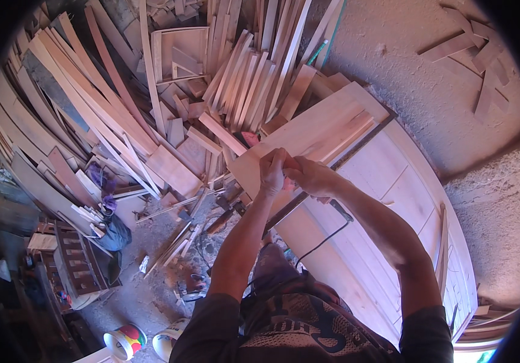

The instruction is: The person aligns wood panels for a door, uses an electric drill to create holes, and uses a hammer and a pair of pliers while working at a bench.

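from here i see the pale wooden panel (353, 272) at right; lower left, a colourful bucket (132, 339) beside a white bucket (163, 347), contents unclear; left hand (272, 172) and right hand (313, 179) meet above the panel, curled, around what i can't tell.

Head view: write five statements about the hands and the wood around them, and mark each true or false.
1. The bare left hand and the bare right hand are close together. True.
2. The white bucket with a red, yellow and green side is at the upper right. False: it is at the lower left.
3. A long, dark, straight bar runs across the large, pale wooden panel. True.
4. The long, pale wooden strips at the upper left are neatly tied in one bundle. False: they lie loosely piled.
5. The scattered flat wood scraps are at the lower left. False: they are at the upper right.
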Tool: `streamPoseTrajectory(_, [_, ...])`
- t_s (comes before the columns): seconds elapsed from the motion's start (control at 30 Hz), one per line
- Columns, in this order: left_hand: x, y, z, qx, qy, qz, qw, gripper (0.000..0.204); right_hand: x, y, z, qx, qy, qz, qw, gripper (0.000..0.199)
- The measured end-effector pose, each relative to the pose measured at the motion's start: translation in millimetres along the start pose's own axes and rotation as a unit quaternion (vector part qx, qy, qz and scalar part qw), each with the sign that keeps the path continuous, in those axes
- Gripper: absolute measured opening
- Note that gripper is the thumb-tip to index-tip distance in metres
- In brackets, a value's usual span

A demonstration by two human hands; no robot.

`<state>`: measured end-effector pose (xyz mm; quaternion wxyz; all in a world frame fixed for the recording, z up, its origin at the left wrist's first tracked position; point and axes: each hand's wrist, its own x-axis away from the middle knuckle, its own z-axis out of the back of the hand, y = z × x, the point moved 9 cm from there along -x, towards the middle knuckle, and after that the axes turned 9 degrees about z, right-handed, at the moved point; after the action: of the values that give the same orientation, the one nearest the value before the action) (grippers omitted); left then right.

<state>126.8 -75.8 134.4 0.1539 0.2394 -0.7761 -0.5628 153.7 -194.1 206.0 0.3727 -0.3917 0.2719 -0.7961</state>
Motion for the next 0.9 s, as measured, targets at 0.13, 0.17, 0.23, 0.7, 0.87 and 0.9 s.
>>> streamPoseTrajectory(0.13, [-1.7, -5.4, 2.5, 0.002, 0.013, 0.013, 1.000, 0.042, -3.7, -0.3, 0.3, 0.017, -0.006, 0.011, 1.000, 0.054])
streamPoseTrajectory(0.17, [-1.8, -7.2, 4.3, 0.001, 0.015, 0.015, 1.000, 0.042, -0.9, -4.3, 2.5, 0.018, -0.011, 0.010, 1.000, 0.054])
streamPoseTrajectory(0.23, [-3.4, -9.9, 4.3, 0.008, 0.015, 0.022, 1.000, 0.043, 0.9, -7.6, 5.2, 0.023, -0.011, 0.013, 1.000, 0.054])
streamPoseTrajectory(0.7, [-1.0, -7.0, 2.6, -0.007, 0.024, 0.029, 0.999, 0.046, -2.7, 0.7, 3.8, 0.014, -0.012, 0.014, 1.000, 0.054])
streamPoseTrajectory(0.87, [-1.9, -9.5, 5.0, 0.001, 0.017, 0.016, 1.000, 0.046, 0.9, -2.5, 2.7, 0.012, -0.011, 0.007, 1.000, 0.055])
streamPoseTrajectory(0.9, [-2.3, -10.0, 5.1, 0.003, 0.018, 0.017, 1.000, 0.046, 2.0, -3.5, 3.6, 0.010, -0.012, 0.004, 1.000, 0.055])
